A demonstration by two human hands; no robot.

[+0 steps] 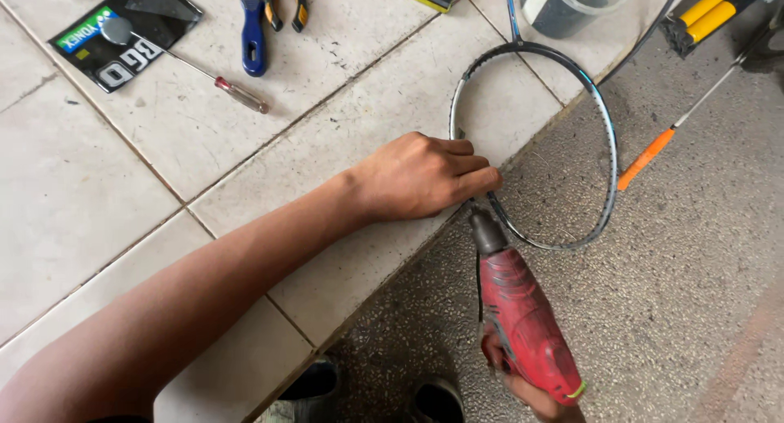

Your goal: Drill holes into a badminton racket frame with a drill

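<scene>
— Left hand point(425, 176)?
— Pressed knuckles-up on the lower-left rim of an unstrung racket frame point(608, 145), fingers curled over it, grip closed on the frame and pinning it to the edge of the white tiled tabletop point(98, 202).
— And the frame itself?
— Lying flat, half on the tiles, half hanging past the edge over the speckled floor point(694, 292); shaft running up toward the top of the view.
— Right hand point(531, 382)?
— Low at the bottom edge, mostly hidden, grip wrapped around the handle of a red power drill point(523, 317). Drill nose tilted up, meeting the frame just beside the left fingers.
— Anything else about?
— Red-handled screwdriver point(196, 68) and a dark packet point(126, 33) at upper left, well apart; blue-handled pliers point(253, 31) near the top; an orange-handled tool point(653, 153) out beyond the frame on the right. Shoes point(437, 400) below the tabletop edge.
</scene>
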